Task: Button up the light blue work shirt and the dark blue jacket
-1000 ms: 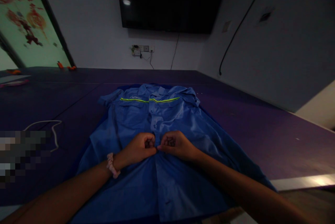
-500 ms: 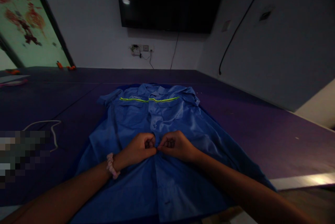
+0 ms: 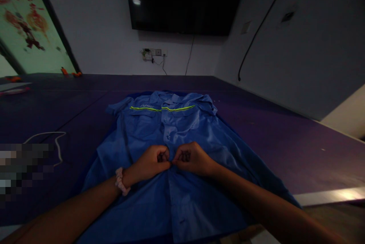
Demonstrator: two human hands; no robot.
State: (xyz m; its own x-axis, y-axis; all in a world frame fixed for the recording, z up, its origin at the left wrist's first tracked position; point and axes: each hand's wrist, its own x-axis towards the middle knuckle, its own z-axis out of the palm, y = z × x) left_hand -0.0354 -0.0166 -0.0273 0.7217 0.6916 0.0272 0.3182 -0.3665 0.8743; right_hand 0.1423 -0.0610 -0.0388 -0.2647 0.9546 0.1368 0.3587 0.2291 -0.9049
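A blue short-sleeved shirt (image 3: 142, 206) lies face up in front of me, collar away from me, with a yellow-green stripe across the chest. Both hands meet at its front placket, a little below the middle. My left hand (image 3: 155, 160), with a pink scrunchie (image 3: 122, 181) on the wrist, pinches the edge of the placket. Fingertip to fingertip with it, my right hand (image 3: 194, 159) pinches the same spot of cloth. Whatever button sits between the fingers is hidden. Higher up, a button (image 3: 169, 137) shows on the placket.
The shirt rests on a purple surface (image 3: 279, 141) with a pale front edge at right. At left a white cord (image 3: 45, 133) runs beside a blurred-out patch. Small orange objects (image 3: 64, 71) stand at the back left. A television (image 3: 185, 4) hangs on the wall above sockets (image 3: 155, 52).
Almost nothing differs. Both hands keep their pinch at the same place on the placket, and the whole view has shifted very slightly.
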